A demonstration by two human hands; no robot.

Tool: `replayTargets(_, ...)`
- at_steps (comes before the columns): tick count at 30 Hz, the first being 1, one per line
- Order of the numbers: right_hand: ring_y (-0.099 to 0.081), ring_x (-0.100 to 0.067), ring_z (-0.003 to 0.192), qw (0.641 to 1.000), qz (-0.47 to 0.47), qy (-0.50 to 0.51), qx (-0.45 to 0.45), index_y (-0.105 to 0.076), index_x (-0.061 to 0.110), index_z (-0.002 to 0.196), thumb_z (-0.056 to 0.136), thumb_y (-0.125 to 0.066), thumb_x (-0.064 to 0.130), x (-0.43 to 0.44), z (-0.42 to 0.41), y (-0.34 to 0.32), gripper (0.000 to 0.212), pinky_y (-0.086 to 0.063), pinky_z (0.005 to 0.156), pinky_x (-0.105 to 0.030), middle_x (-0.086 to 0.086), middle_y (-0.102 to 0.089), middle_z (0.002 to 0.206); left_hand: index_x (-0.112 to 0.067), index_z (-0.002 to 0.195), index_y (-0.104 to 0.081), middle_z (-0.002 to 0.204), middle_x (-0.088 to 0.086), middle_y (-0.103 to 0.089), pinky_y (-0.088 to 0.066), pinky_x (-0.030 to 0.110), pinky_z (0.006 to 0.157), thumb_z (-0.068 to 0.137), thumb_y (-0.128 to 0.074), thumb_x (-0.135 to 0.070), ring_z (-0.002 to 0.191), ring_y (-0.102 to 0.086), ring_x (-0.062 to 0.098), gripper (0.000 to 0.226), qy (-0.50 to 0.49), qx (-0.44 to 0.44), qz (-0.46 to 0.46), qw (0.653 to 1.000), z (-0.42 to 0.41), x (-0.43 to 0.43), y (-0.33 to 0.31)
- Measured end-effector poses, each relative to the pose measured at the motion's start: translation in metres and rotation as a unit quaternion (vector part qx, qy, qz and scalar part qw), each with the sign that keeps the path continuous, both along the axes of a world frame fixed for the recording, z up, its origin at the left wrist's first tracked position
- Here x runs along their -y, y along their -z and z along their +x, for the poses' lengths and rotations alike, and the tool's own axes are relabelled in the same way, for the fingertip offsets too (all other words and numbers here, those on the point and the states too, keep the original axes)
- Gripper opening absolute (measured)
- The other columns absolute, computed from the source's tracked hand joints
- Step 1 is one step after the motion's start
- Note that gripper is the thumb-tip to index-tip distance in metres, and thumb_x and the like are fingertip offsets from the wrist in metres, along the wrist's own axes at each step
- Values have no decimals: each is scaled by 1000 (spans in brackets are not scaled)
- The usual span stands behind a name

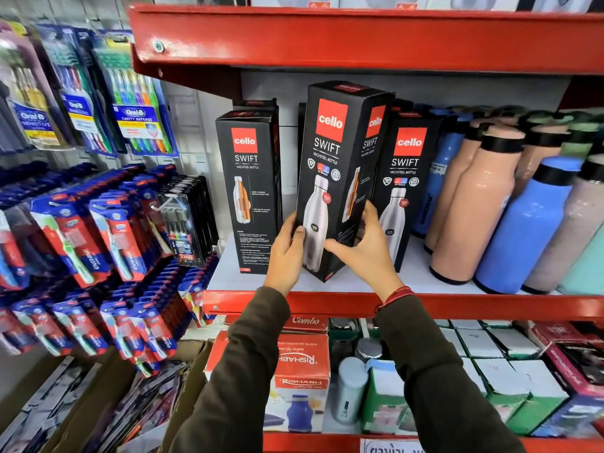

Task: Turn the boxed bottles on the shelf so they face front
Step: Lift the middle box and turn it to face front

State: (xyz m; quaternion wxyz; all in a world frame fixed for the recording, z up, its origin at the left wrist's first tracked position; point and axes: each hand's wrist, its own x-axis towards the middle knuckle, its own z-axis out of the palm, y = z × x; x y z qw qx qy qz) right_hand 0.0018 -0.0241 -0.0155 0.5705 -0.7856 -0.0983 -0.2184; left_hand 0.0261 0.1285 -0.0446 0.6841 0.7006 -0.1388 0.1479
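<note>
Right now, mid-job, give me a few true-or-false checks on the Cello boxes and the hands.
1. Both hands hold the middle Cello Swift box, the left hand and the right hand on opposite sides. True.
2. That box stands square to the front. False: it is angled, showing two faces.
3. The left Cello box shows a cutaway bottle picture. True.
4. The loose bottles stand left of the boxes. False: the peach bottle and blue bottle are on the right.
</note>
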Motion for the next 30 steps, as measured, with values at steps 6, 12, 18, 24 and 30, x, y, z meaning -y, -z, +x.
replayTargets(6, -18, 0, 149, 998, -39, -49, 1, -8, 29, 157, 88, -64, 12, 5, 4, 9, 90, -23, 124, -40, 15, -20, 163, -11, 139, -45, 137, 5, -58, -43, 24, 108, 103, -42, -12, 123, -55, 11, 36, 25, -4, 7, 1000, -2, -7, 4)
replayTargets(12, -36, -8, 144, 997, -58, -49, 1, -18, 31, 155, 93, -53, 3, 2, 10, 16, 76, -36, 118, -42, 31, -34, 147, -14, 137, -46, 139, 7, -56, -42, 30, 111, 98, -51, -14, 129, -55, 17, 39, -22, 12, 8, 1000, -1, -5, 15)
replayTargets(18, -49, -15, 133, 997, -75, 5, -13, -18, 29, 156, 93, -51, -1, -4, 20, 21, 77, -42, 112, -33, 0, -48, 148, -9, 135, -47, 119, -15, -57, -42, 2, 93, 98, -49, -4, 105, -57, -17, 37, -68, -10, 24, 997, 5, 1, 15)
replayTargets(24, -65, -24, 110, 993, -109, 46, -30, -17, 29, 156, 94, -52, 0, -3, 30, 29, 77, -47, 95, -26, -11, -63, 126, -9, 135, -47, 127, 4, -59, -39, -6, 77, 99, -48, -5, 110, -57, 11, 36, -94, -22, 34, 995, 8, 8, 20)
replayTargets(30, -64, -26, 113, 991, -113, 67, -29, -21, 27, 155, 94, -53, 2, -5, 34, 33, 73, -49, 99, -32, -14, -62, 128, -11, 135, -47, 130, 9, -61, -42, 4, 86, 100, -47, -6, 114, -58, 16, 36, -102, -22, 31, 994, 8, 9, 20)
